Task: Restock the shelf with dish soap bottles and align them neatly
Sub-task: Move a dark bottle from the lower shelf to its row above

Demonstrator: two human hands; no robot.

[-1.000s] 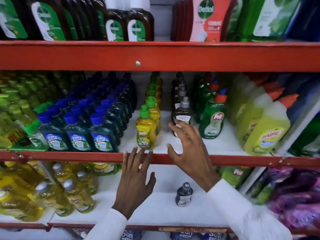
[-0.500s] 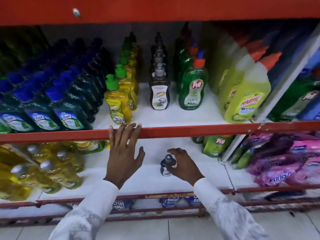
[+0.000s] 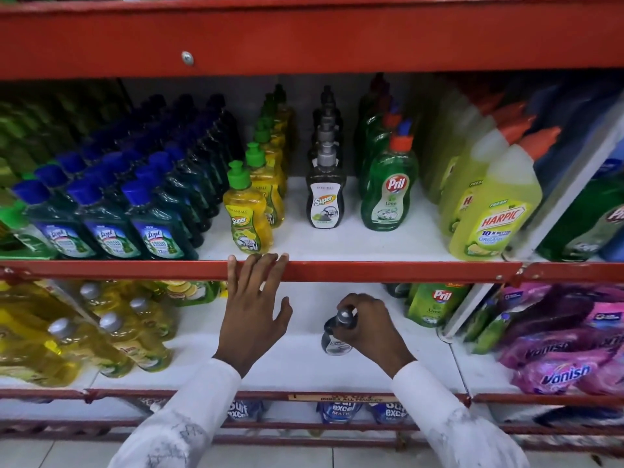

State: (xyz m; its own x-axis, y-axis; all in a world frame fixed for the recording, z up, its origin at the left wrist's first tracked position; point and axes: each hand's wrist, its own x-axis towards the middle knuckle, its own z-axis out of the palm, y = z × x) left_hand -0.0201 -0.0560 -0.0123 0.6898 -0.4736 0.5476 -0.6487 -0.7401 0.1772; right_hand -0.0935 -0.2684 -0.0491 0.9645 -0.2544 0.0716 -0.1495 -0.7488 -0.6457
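Gripping dark "Super" bottle (image 3: 335,339), right hand (image 3: 369,327); Pril bottle (image 3: 388,190) above.

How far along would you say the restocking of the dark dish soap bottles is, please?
Done: a row of dark grey-capped Super bottles stands in line on the middle shelf. In hand: the right hand grips one more small dark bottle on the lower shelf; the left hand rests on the red shelf edge. Left: lifting it up and aligning it.
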